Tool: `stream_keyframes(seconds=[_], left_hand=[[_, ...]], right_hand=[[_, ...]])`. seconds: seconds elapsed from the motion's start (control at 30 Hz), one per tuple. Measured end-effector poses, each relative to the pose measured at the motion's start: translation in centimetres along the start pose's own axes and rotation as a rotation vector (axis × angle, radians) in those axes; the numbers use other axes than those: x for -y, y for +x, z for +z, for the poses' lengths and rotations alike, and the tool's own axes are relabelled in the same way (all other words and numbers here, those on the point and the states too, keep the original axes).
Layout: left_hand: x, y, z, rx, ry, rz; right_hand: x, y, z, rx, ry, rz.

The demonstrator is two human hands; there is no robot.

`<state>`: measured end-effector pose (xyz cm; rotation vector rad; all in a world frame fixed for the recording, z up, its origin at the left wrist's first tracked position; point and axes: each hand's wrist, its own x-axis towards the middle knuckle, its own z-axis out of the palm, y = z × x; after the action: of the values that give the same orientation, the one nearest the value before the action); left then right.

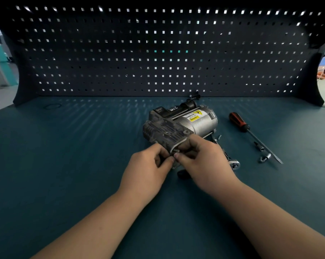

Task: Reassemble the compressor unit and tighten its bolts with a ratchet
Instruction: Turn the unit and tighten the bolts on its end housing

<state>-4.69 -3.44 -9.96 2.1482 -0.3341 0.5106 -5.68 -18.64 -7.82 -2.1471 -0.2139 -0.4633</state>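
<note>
Our grey metal compressor unit (178, 126), with a finned head and a silver cylinder bearing a yellow warning label, lay on its side near the middle of the dark teal bench top (64, 156). Our left hand (150, 165) gripped the near corner of the finned head, fingers curled round its edge. Our right hand (204, 156) met it there, thumb and forefinger pinching a small silver fastener (176, 151) against that corner; we could not tell whether it was seated. The chrome ratchet (235, 164) lay just right of our right hand, partly hidden behind it. Loose bolts (218, 137) rested beside the cylinder. Further right lay a screwdriver with a black and orange handle (239, 121), and two small silver sockets (265, 157) just beside its blade. A dark perforated pegboard (158, 53) stood behind the bench.
</note>
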Motion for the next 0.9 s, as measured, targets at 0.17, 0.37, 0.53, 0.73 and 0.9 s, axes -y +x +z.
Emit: stream_keyframes(seconds=[0.17, 0.37, 0.53, 0.73, 0.9], left_hand=[[-0.1, -0.1, 0.0, -0.014, 0.034, 0.016], [0.5, 0.1, -0.2, -0.021, 0.025, -0.018], [0.7, 0.1, -0.2, -0.011, 0.02, -0.01], [1.6, 0.2, -0.3, 0.028, 0.053, -0.096], [1.5, 0.4, -0.2, 0.025, -0.015, -0.131]], right_hand=[[0.0, 0.0, -0.2, 0.007, -0.124, -0.057], [0.2, -0.3, 0.5, -0.075, -0.089, -0.152], [-0.1, -0.1, 0.7, -0.072, -0.063, -0.094], [0.2, -0.2, 0.8, -0.085, -0.035, -0.114], [0.3, -0.1, 0.9, -0.045, -0.043, -0.068]])
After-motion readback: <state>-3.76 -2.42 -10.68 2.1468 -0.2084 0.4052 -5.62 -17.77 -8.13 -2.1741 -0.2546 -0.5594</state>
